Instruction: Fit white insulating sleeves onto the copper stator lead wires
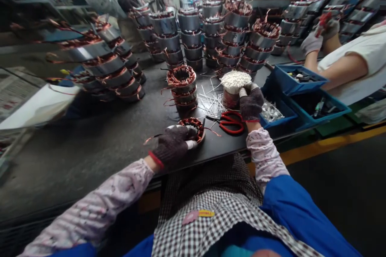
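My left hand (173, 142), in a dark knit glove with bare or taped fingertips, grips a small stator ring (199, 132) with copper windings at the table's near edge. My right hand (251, 102), gloved likewise, has its fingers closed at the right side of a dense bundle of thin white cable ties (235, 78), heads upward, standing in a round holder (230, 100). Whether one tie is pinched there is hard to see. Red-handled scissors (232, 122) lie between my hands. Loose white ties (212, 102) are scattered behind them. A short stack of wound stators (182, 84) stands beyond my left hand.
Tall stacks of stators (191, 28) line the table's back, with leaning stacks (105, 64) at left. Blue bins (319, 112) with small parts sit at right. One co-worker's gloved hand (129, 2) touches a back stack; another co-worker's hands (313, 42) work at right.
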Demonstrator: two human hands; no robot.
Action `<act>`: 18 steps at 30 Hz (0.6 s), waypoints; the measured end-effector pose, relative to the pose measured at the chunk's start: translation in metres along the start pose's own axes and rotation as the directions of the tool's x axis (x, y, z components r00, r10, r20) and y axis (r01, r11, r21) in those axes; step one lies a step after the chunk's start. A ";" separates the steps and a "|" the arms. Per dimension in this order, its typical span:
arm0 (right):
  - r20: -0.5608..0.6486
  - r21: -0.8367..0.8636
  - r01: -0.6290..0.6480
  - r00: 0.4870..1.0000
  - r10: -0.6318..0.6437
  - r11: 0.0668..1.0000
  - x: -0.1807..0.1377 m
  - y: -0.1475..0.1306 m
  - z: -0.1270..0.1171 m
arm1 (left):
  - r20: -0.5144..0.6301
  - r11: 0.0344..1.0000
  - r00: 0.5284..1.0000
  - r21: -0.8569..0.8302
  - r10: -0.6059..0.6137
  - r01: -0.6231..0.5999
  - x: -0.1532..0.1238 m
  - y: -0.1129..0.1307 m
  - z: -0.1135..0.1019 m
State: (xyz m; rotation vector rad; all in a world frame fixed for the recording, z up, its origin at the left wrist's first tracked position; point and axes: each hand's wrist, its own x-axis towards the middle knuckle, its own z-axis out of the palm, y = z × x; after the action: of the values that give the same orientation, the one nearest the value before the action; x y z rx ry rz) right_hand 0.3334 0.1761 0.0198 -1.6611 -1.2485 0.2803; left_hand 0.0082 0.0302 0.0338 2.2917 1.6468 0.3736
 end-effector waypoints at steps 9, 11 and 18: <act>-0.093 0.214 0.106 0.992 -0.088 0.971 0.004 0.018 0.018 | -0.310 1.000 0.951 -0.007 -0.016 0.015 -0.035 -0.004 0.062; -0.132 0.257 0.122 0.987 -0.090 0.959 0.010 0.019 0.020 | -0.329 1.000 0.944 -0.020 0.006 -0.013 -0.036 -0.018 0.062; -0.302 0.367 0.207 0.949 -0.095 0.907 -0.038 0.020 -0.011 | -0.174 0.985 0.977 -0.091 0.127 -0.144 -0.027 -0.025 0.048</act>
State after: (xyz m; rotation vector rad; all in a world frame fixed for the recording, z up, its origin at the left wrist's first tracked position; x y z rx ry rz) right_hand 0.3361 0.1396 -0.0048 -1.2003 -1.0224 0.1797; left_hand -0.0042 0.0083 -0.0206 2.3566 1.5090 0.6837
